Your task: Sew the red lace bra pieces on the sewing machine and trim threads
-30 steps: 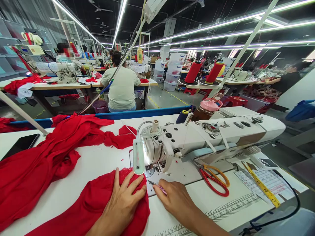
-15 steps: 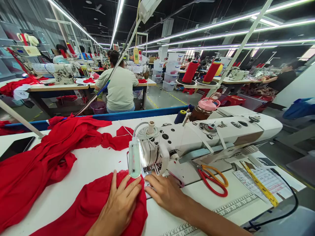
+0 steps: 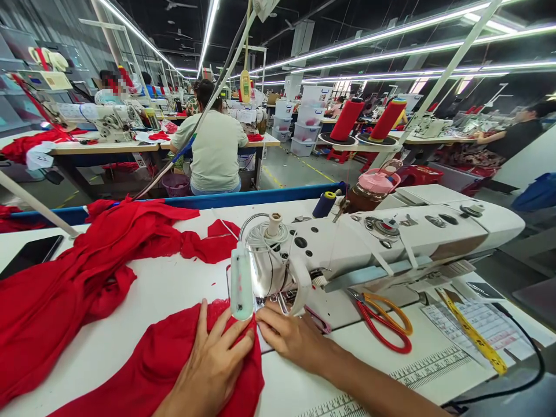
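Fingers of the left hand [image 3: 212, 362] are spread wide and laid flat on the red fabric piece [image 3: 160, 365], palm down, pressing it to the white table [image 3: 174, 289] at the near edge; nothing is gripped. The fingertips reach toward the needle area of the sewing machine [image 3: 369, 243], just short of the pale lamp guard [image 3: 241, 284] that hangs in front of the machine head. The right hand [image 3: 295, 339] lies just to the right of the left, almost touching it, its fingers loosely extended and pointing left under the machine head, the tips at the right edge of the fabric. A thin pinkish tool [image 3: 319, 320] shows just beyond this hand; whether the fingers have hold of it cannot be told.

Farther left, a larger heap of red cloth [image 3: 87, 272] sprawls across the table, apart from the near piece. Red-handled scissors [image 3: 384, 324] lie to the right under the machine arm, with a yellow tape measure [image 3: 475, 333] beyond them. Two red thread cones [image 3: 367, 119] stand behind the machine. At a far table, a person in a pale shirt [image 3: 215, 150] sits with their back turned.
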{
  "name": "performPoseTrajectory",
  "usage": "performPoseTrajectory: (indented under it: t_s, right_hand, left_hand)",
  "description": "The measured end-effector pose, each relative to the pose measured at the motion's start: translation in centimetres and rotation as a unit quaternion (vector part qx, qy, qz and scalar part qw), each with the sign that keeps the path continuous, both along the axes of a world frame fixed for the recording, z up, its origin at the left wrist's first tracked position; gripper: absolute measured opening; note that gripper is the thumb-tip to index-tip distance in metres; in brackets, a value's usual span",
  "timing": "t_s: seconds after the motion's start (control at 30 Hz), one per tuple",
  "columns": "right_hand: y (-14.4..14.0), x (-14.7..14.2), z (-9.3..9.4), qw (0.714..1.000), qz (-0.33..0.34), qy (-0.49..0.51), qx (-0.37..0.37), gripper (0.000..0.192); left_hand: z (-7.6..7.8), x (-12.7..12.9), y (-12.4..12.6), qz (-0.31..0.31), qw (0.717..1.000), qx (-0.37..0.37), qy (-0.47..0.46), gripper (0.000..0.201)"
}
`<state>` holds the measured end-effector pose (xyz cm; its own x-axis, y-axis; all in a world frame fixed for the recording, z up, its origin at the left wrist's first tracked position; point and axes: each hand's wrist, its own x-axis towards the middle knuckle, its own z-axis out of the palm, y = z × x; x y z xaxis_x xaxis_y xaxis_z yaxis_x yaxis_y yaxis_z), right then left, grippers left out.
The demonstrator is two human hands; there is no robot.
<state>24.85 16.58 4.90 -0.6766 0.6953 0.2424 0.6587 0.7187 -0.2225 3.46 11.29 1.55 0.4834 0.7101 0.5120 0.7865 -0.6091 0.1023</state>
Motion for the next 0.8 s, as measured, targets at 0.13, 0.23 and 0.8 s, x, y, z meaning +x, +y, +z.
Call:
performPoseTrajectory:
  t_s: [0.13,0.23,0.8]
  right_hand:
    - [-0.2,0.3,0.2,1.000,0.009,0.002,-0.029,0.025]
    - [-0.2,0.3,0.1,1.000,0.016,-0.002,-0.019,0.026]
    - [0.1,-0.8,-0.5,0.989,0.002,-0.111,0.096,0.014]
  left_hand:
    - [1.2,-0.1,0.1,-0.009,1.000,0.022,0.017,0.040]
    - [1.3,-0.3,0.1,-0.017,0.999,0.018,0.045,0.046]
    - [-0.4,-0.6,-0.2,-0.008,0.998,-0.040,0.044,0.047]
